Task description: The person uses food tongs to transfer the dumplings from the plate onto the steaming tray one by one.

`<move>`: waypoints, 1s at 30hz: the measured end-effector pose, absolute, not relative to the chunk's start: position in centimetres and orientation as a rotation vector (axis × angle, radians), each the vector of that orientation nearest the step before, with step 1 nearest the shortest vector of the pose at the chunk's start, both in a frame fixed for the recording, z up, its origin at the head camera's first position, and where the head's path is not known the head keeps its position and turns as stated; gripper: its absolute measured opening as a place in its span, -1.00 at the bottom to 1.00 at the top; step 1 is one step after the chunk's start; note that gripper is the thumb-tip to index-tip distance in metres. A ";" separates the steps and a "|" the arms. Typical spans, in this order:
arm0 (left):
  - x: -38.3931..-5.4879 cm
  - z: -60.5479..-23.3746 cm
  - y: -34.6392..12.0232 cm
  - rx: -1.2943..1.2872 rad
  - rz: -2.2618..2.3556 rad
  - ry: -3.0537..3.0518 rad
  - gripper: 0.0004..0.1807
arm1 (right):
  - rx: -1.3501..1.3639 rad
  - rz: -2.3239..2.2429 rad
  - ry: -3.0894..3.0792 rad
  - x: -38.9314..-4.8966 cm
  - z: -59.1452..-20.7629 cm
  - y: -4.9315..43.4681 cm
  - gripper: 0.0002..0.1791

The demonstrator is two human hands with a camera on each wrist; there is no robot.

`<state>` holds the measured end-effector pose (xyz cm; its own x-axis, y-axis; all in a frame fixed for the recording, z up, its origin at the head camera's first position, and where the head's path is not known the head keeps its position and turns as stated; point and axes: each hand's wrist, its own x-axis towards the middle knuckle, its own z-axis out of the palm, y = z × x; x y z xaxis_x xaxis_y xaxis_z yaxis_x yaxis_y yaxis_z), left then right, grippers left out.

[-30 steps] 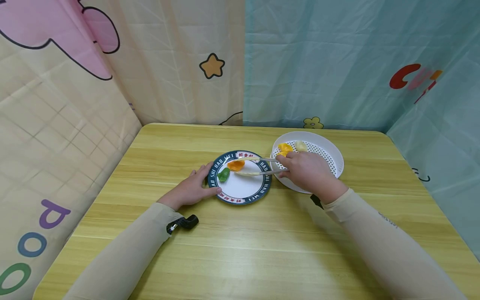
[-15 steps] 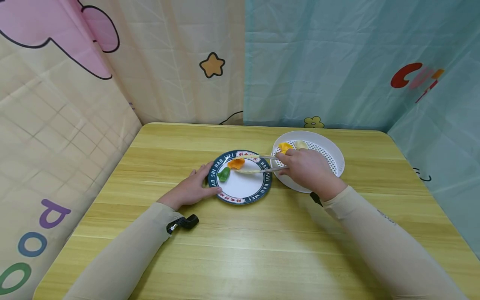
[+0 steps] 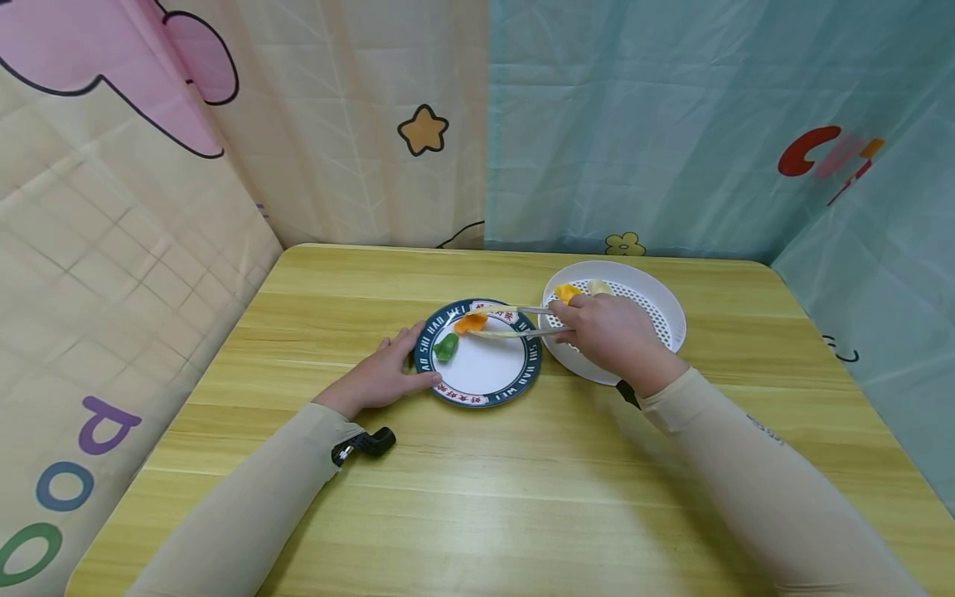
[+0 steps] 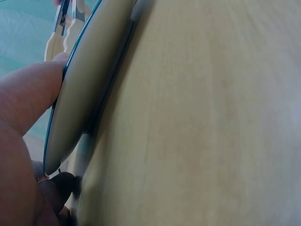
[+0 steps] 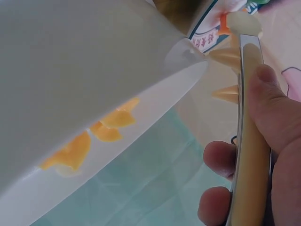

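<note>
My left hand (image 3: 380,373) holds the left rim of a round white plate (image 3: 488,373) with a dark green lettered border, its thumb over the near edge. My right hand (image 3: 619,336) grips a pair of tongs (image 3: 531,333) with metal arms and cream tips, reaching left over the plate. The tips stand on either side of an orange dumpling-like piece (image 3: 468,324); whether they touch it is unclear. A green piece (image 3: 446,347) lies beside it on the plate. In the right wrist view, thumb and fingers wrap the tongs (image 5: 251,141).
Right of the plate stands a white perforated basket (image 3: 675,319), partly under my right hand. Inside it lie yellow pieces (image 3: 567,293) and a pale piece (image 3: 599,288). The wooden table (image 3: 477,497) ends at a printed curtain (image 3: 634,124).
The tongs' arms have come closer together around the orange piece and tilted slightly upward in view. The left hand and the plate have stayed put.
</note>
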<state>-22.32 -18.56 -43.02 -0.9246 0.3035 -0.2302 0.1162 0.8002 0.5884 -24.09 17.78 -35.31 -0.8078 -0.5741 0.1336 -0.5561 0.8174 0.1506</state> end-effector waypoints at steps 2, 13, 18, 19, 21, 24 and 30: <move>-22.3 -43.0 -18.5 0.322 0.846 2.677 0.20 | 0.890 -0.146 -2.823 -24.1 -35.3 17.9 -0.52; -22.3 -43.1 -18.5 0.332 0.840 2.682 0.21 | 0.898 -0.123 -2.784 -24.1 -35.4 18.1 -0.53; -22.3 -43.1 -18.6 0.344 0.848 2.689 0.20 | 0.894 -0.120 -2.769 -24.1 -35.5 18.2 -0.53; -22.3 -43.1 -18.6 0.346 0.849 2.689 0.20 | 0.893 -0.117 -2.765 -24.1 -35.5 18.2 -0.53; -22.3 -43.1 -18.6 0.346 0.850 2.690 0.20 | 0.892 -0.113 -2.759 -24.2 -35.6 18.3 -0.54; -22.2 -43.0 -18.5 0.342 0.856 2.687 0.20 | 0.891 -0.105 -2.754 -24.2 -35.6 18.3 -0.57; -22.2 -42.9 -18.5 0.337 0.863 2.678 0.20 | 0.886 -0.101 -2.775 -24.3 -35.7 18.3 -0.63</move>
<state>-22.23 -18.54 -42.92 -0.9253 0.3120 -0.2155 0.1275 0.7913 0.5979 -24.25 18.32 -35.66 -0.7920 -0.5791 0.1934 -0.5635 0.8152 0.1335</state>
